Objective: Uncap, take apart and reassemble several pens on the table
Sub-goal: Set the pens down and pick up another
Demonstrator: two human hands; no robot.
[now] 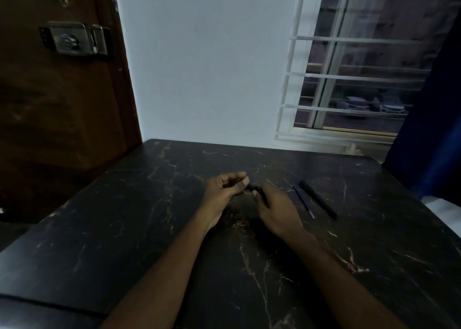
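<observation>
Both hands meet over the middle of the dark marble table. My right hand grips a short black pen part that sticks out towards the left. My left hand pinches the far end of that part between thumb and fingertips. To the right lie a thin blue refill and a black pen barrel, side by side on the table and apart from both hands. Most of the held part is hidden inside my right hand.
A brown door with a metal lock stands at the left behind the table. A white wall and a barred window are at the back. A dark blue curtain hangs at the right edge.
</observation>
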